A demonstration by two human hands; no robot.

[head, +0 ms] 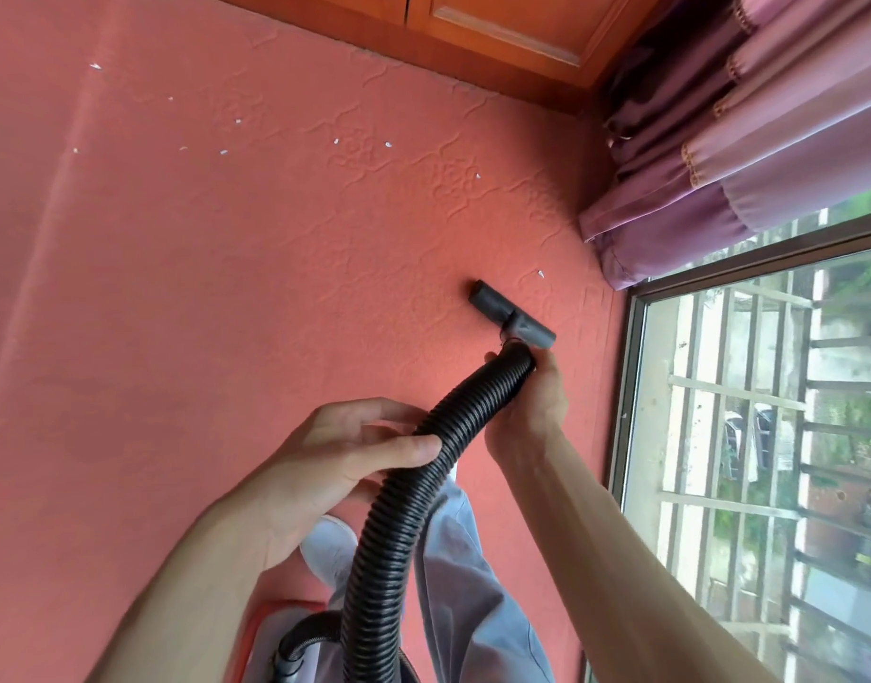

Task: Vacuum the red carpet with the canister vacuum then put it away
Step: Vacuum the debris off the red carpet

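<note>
Hose (389, 525) from the canister (273, 630) at your feet passes through your left hand (335, 456), curled round it to feed slack, while your right hand (537, 401) clamps its end, pressing the nozzle (512, 313) on the red carpet (202, 313) near a white scrap (541, 273).

Reading nothing legible anywhere in view — no lettering, brand, number or sign. Showing only plain black on the hose (399, 510) and the nozzle (492, 300). Catching just a cropped, blurred corner of the canister vacuum (263, 633) at the bottom edge — perhaps too little of it to tell whether any marking is there.
</note>
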